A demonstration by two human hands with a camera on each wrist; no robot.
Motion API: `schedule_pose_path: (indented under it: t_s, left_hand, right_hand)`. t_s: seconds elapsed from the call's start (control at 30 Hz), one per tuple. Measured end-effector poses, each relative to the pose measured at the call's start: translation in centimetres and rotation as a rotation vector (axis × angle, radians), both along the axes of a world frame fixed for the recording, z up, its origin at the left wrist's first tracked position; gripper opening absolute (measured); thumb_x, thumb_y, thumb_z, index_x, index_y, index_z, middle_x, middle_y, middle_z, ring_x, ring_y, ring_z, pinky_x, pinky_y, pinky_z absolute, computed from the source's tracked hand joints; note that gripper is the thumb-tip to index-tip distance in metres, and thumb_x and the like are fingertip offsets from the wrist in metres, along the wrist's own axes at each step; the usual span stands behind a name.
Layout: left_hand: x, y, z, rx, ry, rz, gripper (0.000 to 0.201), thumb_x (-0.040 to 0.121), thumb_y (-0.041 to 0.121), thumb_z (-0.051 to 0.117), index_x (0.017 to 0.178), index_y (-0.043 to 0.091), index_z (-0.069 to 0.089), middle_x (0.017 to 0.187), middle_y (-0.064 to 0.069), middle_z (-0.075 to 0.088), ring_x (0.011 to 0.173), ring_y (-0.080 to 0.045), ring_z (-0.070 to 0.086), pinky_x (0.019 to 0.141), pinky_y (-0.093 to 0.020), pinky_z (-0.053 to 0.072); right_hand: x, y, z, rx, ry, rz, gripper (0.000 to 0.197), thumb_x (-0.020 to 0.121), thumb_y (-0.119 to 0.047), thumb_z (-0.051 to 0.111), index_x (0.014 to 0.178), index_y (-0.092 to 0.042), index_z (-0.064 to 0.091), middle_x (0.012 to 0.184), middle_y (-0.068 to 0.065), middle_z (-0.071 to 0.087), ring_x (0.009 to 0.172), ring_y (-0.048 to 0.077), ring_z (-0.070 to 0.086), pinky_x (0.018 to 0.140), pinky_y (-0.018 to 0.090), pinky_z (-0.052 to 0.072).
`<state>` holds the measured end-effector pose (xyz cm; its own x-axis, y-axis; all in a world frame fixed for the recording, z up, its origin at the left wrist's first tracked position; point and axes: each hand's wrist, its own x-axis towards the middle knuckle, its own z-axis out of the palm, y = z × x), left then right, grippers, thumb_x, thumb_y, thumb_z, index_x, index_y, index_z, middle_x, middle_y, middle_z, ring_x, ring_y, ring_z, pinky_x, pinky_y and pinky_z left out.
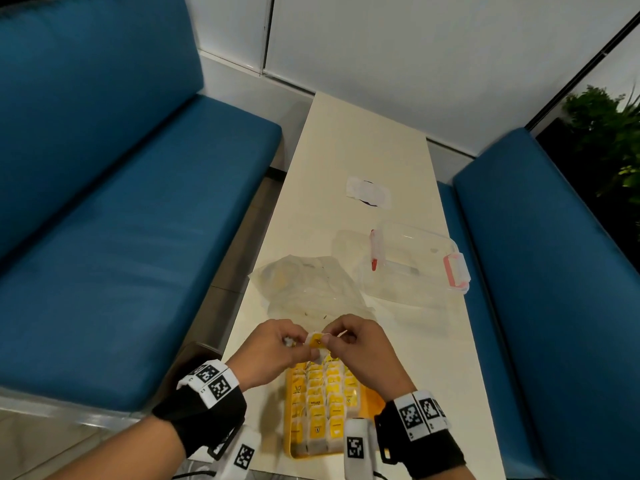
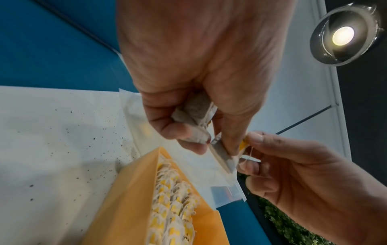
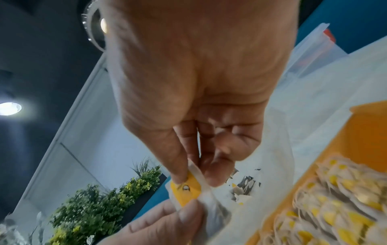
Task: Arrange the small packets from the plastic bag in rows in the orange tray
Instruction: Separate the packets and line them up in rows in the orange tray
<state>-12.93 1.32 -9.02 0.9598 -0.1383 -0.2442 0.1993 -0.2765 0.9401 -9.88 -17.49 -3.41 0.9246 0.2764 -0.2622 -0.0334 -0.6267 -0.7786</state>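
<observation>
**Both hands on one packet above the tray**

Your left hand [image 1: 273,348] and right hand [image 1: 360,344] pinch one small packet [image 1: 317,342] between them, over the far end of the orange tray [image 1: 294,445]. Your left grip also curls round more packets [image 2: 194,114]. The tray holds rows of packets near you on the counter [image 1: 426,341]; the plastic bag [image 1: 311,285] lies just beyond.

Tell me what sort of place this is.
Probably a café or canteen booth: two blue padded benches face each other across a narrow cream table, with white wall panels, a round ceiling downlight and a green leafy plant behind.
</observation>
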Motion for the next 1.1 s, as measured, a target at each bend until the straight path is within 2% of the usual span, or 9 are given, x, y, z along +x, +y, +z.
schedule_pose_path:
  t_s: [0.07,0.17,0.3,0.47,0.63,0.77,0.97,1.03,1.1]
  left_hand:
    - [-0.1,-0.2,0.0,0.002,-0.024,0.005,0.018,0.078,0.034,0.085,0.065,0.041,0.076,0.075,0.015,0.064,0.067,0.0,0.058,0.065,-0.018,0.043]
    - [0.1,-0.5,-0.2,0.018,-0.067,0.027,0.023,0.08,0.034,0.085,0.063,0.045,0.073,0.078,0.01,0.067,0.069,0.002,0.059,0.064,-0.016,0.043]
    - [0.2,-0.8,-0.4,0.017,-0.057,0.042,0.01,0.076,0.037,0.087,0.074,0.034,0.078,0.081,0.007,0.069,0.071,0.003,0.059,0.064,-0.014,0.045]
    - [0.0,-0.1,-2.3,0.026,0.017,0.077,0.013,0.076,0.041,0.087,0.08,0.031,0.08,0.077,0.02,0.07,0.069,0.007,0.062,0.063,-0.013,0.045]
    - [-0.7,1.0,-4.6,0.108,0.108,0.178,0.028,0.071,0.047,0.089,0.07,0.023,0.074,0.07,0.009,0.07,0.064,-0.002,0.059,0.062,-0.022,0.045]
    - [-1.0,0.9,-5.2,0.186,0.184,0.109,0.046,0.068,0.055,0.088,0.066,0.014,0.067,0.054,0.006,0.062,0.052,-0.003,0.056,0.055,-0.022,0.044]
    - [-0.9,0.4,-6.0,0.24,0.237,-0.025,0.038,0.075,0.049,0.085,0.067,0.016,0.069,0.061,0.005,0.066,0.054,-0.004,0.06,0.058,-0.024,0.051]
    - [-0.9,0.3,-6.0,0.246,0.229,-0.027,0.036,0.077,0.047,0.084,0.07,0.014,0.07,0.064,0.004,0.067,0.053,-0.002,0.059,0.056,-0.021,0.05]
    - [-1.0,0.2,-5.9,0.255,0.22,-0.03,0.035,0.079,0.045,0.082,0.071,0.013,0.069,0.068,0.001,0.07,0.052,-0.002,0.058,0.054,-0.018,0.048]
  right_hand:
    - [-0.3,0.0,-0.1,0.058,0.049,-0.024,0.003,0.083,-0.022,0.075,0.082,-0.021,0.073,0.074,-0.001,0.072,0.066,0.021,0.068,0.06,0.028,0.053]
    - [-0.8,0.1,-0.3,0.106,0.106,-0.069,0.004,0.087,-0.01,0.07,0.084,-0.011,0.073,0.061,-0.003,0.069,0.054,0.011,0.061,0.052,0.019,0.043]
    - [-0.9,-0.4,-0.8,0.165,0.143,-0.162,0.005,0.088,-0.009,0.068,0.084,-0.006,0.071,0.059,0.011,0.066,0.053,0.022,0.054,0.048,0.028,0.039]
    - [-1.1,-3.2,-1.4,0.139,0.178,-0.219,0.006,0.09,-0.004,0.066,0.087,0.001,0.067,0.057,0.02,0.064,0.039,0.016,0.05,0.045,0.026,0.04]
    - [-2.3,-6.8,-3.8,0.029,0.276,-0.267,0.005,0.093,0.0,0.061,0.093,0.005,0.06,0.067,0.024,0.069,0.044,0.013,0.059,0.044,0.025,0.043]
    - [-3.2,-8.2,-5.4,-0.124,0.321,-0.247,0.007,0.093,-0.002,0.06,0.086,-0.005,0.061,0.062,0.013,0.068,0.04,0.008,0.055,0.044,0.023,0.043]
    - [-4.1,-8.3,-7.7,-0.34,0.361,-0.168,0.01,0.09,-0.007,0.059,0.082,-0.014,0.06,0.069,0.007,0.069,0.049,0.006,0.061,0.049,0.02,0.047]
    - [-4.2,-8.3,-8.4,-0.39,0.368,-0.157,0.01,0.087,-0.007,0.059,0.081,-0.015,0.06,0.077,0.009,0.07,0.061,0.014,0.068,0.054,0.024,0.052]
    - [-4.3,-8.4,-9.0,-0.427,0.374,-0.157,0.008,0.084,-0.008,0.058,0.082,-0.015,0.061,0.083,0.011,0.071,0.076,0.024,0.071,0.066,0.033,0.058]
